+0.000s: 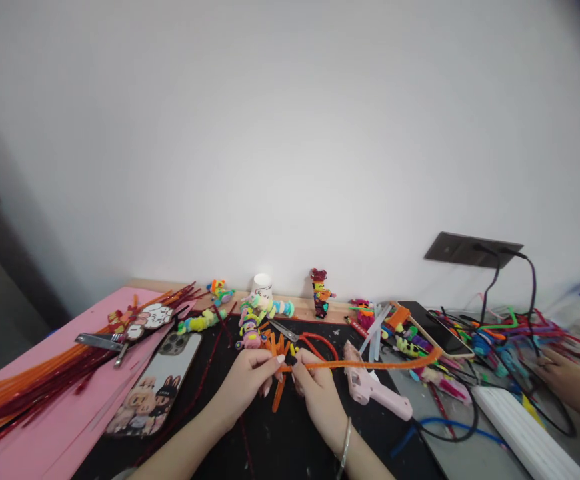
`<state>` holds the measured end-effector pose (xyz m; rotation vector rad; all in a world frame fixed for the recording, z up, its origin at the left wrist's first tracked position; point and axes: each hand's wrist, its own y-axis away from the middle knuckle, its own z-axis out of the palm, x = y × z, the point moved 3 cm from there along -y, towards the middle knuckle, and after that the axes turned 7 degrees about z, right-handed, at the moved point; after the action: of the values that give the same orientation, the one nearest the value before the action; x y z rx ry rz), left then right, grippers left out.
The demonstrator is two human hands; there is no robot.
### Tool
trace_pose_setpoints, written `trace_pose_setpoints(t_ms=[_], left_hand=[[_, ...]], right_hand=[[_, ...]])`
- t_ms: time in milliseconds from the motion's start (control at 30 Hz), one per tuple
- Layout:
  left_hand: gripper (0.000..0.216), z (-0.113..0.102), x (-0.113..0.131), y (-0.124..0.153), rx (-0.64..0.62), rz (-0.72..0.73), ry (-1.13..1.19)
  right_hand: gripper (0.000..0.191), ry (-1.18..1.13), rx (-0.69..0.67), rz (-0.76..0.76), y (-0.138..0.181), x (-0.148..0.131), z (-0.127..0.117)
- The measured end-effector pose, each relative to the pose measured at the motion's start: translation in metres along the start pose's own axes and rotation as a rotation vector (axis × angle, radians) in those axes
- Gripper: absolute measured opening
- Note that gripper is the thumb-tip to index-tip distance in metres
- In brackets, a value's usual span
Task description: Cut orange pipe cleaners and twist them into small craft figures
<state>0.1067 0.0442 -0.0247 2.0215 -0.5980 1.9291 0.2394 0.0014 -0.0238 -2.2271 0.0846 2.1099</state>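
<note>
Both hands meet over the black mat (290, 453) at a long orange pipe cleaner (370, 365), whose free end curves up to the right. My left hand (250, 380) pinches it between thumb and fingers. Close beside it, my right hand (315, 387) is closed on the same pipe cleaner. Shorter orange pieces (277, 393) stick out above and below the fingers; how they join is hidden. Just behind the hands lie scissors with red handles (320, 341). A pink glue gun (375, 390) rests right of my right hand.
Left are a phone in a cartoon case (153, 393) and a bundle of orange and dark red pipe cleaners (35, 390). Small figures and a paper cup (262, 285) line the back. At right are a phone (435, 327), a white power strip (525, 433), cables and another person's hand (565, 373).
</note>
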Motion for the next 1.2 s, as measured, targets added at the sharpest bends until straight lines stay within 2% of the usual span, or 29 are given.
trace_pose_setpoints(t_ms=[233, 433, 600, 967, 1200], left_hand=[[0.046, -0.007, 0.000, -0.001, 0.068, -0.013, 0.041], [0.048, -0.008, -0.001, -0.002, 0.012, 0.002, 0.074], [0.050, -0.010, 0.001, -0.003, -0.104, 0.025, 0.077], [0.047, -0.007, -0.003, 0.003, -0.374, -0.070, 0.130], [0.037, -0.007, -0.003, 0.008, -0.509, -0.102, 0.179]], right_hand=[[0.037, 0.001, -0.015, -0.020, -0.001, 0.003, -0.002], [0.037, 0.032, 0.019, -0.021, -0.001, 0.003, -0.005], [0.038, -0.047, -0.011, 0.013, -0.002, 0.003, -0.004], [0.043, -0.154, -0.064, 0.045, -0.001, 0.000, -0.001], [0.045, -0.150, -0.128, 0.019, 0.001, 0.002, 0.000]])
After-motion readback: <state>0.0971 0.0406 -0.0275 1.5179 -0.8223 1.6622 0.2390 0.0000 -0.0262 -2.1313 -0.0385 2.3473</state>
